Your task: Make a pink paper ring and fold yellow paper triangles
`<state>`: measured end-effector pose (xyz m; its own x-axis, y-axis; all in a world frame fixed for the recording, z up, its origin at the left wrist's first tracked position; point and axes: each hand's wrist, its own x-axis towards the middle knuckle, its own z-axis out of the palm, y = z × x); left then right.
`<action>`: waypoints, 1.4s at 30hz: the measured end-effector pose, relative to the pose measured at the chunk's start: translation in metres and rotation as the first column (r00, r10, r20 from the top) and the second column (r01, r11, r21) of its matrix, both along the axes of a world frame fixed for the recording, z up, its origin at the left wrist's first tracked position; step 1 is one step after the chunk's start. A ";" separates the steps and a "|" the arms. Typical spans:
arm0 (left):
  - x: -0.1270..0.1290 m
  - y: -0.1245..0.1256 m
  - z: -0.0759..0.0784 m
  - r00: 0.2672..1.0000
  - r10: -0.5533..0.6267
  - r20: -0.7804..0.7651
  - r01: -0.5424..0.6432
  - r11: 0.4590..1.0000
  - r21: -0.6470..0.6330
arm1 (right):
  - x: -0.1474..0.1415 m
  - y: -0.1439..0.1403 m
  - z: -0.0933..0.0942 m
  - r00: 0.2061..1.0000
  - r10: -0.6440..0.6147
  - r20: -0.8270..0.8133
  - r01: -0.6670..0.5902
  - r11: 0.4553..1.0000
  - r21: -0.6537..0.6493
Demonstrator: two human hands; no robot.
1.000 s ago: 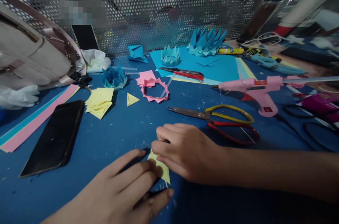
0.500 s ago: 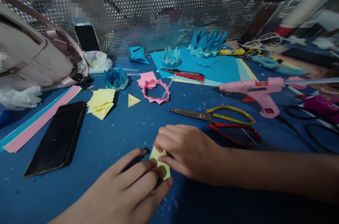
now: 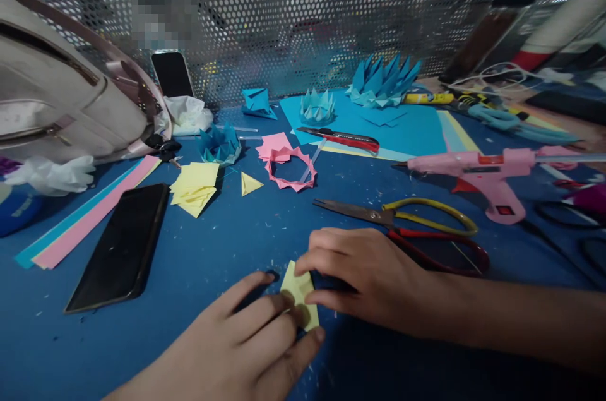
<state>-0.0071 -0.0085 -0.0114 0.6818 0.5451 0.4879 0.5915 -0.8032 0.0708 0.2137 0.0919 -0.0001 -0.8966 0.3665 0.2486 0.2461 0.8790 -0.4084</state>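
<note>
A small folded piece of pale yellow paper (image 3: 297, 285) lies on the blue table in front of me. My left hand (image 3: 258, 339) holds it down from the left, fingers bent over it, thumb by its lower corner. From the right, my right hand (image 3: 362, 275) has its thumb and index finger at the paper's right edge. The fingers partly hide the folds. Beyond my hands sit a small yellow folded triangle (image 3: 250, 184), a stack of yellow paper squares (image 3: 195, 189) and a pink pointed paper ring (image 3: 290, 185).
Yellow-and-red-handled scissors (image 3: 374, 214) and a pink glue gun (image 3: 492, 177) lie to the right. A red utility knife (image 3: 345, 139) rests on blue sheets (image 3: 416, 132). Left are a phone (image 3: 120, 246), paper strips (image 3: 101, 208) and a bag (image 3: 61, 91). Blue paper crowns (image 3: 381, 85) stand behind.
The whole view has shifted, so things appear farther right and slightly lower. My right hand's fingers have lifted and opened a little at the paper's top edge; my left hand keeps its place on it.
</note>
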 end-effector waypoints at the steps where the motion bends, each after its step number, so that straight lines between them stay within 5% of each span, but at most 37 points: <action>1: 0.000 0.000 0.001 1.000 -0.001 -0.018 0.001 1.000 -0.017 | -0.002 0.001 0.001 0.999 -0.021 0.025 0.023 0.998 -0.062; 5: -0.001 0.000 0.011 0.997 -0.008 -0.073 0.004 0.998 -0.055 | -0.006 0.002 0.006 0.992 -0.060 0.114 0.078 0.984 -0.162; 17: -0.002 -0.001 0.012 0.998 -0.017 -0.065 0.013 0.998 -0.067 | -0.017 -0.005 0.012 0.949 -0.110 0.297 0.114 0.993 0.004; 23: -0.005 -0.003 0.012 0.991 -0.014 -0.133 0.000 0.995 -0.102 | -0.018 -0.007 0.009 0.958 -0.129 0.256 0.110 0.990 0.087; 34: -0.013 0.000 0.007 0.993 -0.080 -0.085 0.072 0.993 -0.091 | -0.013 -0.006 0.010 0.968 -0.120 0.223 0.116 0.993 0.027; 42: -0.012 0.003 0.026 0.966 -0.125 -0.228 0.091 0.983 -0.157 | -0.012 -0.007 0.009 0.978 -0.110 0.175 0.115 0.993 -0.016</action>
